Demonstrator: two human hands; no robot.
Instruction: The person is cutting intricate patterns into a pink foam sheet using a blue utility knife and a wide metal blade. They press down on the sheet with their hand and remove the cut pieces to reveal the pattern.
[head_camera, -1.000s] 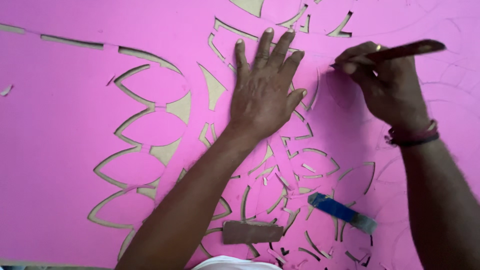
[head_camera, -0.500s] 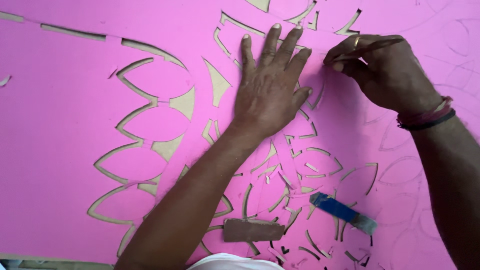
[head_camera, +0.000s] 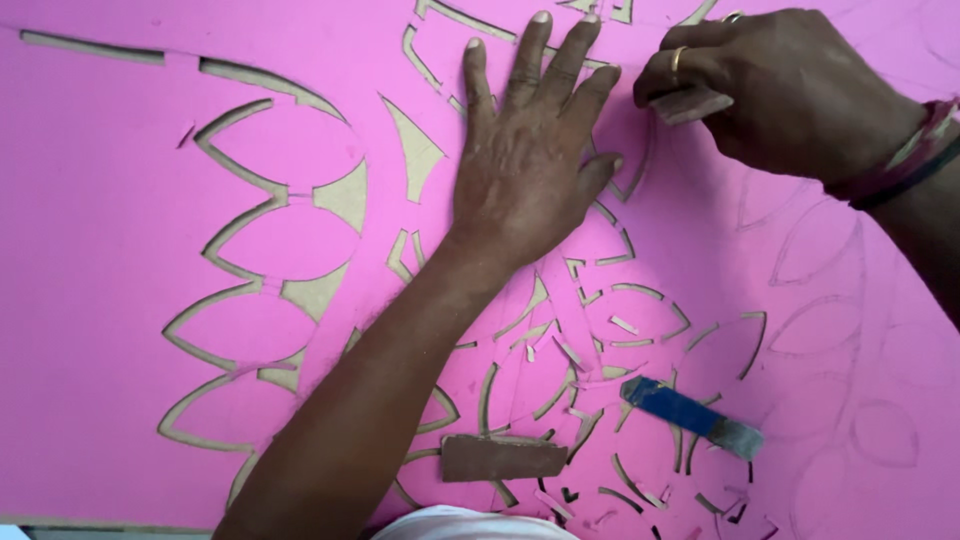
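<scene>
The left hand (head_camera: 525, 170) lies flat and wide, fingers spread, palm pressed down on the pink sheet (head_camera: 100, 300) near the top centre. The right hand (head_camera: 785, 85) sits just beside it at the upper right, fingers curled narrow and pinched on a small flat brownish piece (head_camera: 690, 104) whose lower edge meets the sheet; a ring shows on one finger and a reddish band wraps the wrist (head_camera: 900, 155).

The sheet looks like smooth foam or board, matte and bright pink, covering almost the whole view. It is cut through in petal and leaf shapes, and a tan surface (head_camera: 345, 195) shows in the slots. At the left the openings form a column of pointed ovals; below the left wrist they crowd into smaller curved slits, with loose pink slivers lying among them. Faint drawn outlines of petals mark the uncut part at the right.

A flat brown rectangular block (head_camera: 503, 457) rests on the sheet at the bottom centre, touching the left forearm. A blue-handled tool (head_camera: 690, 415) with a grey end lies tilted to its right, well apart from both hands.
</scene>
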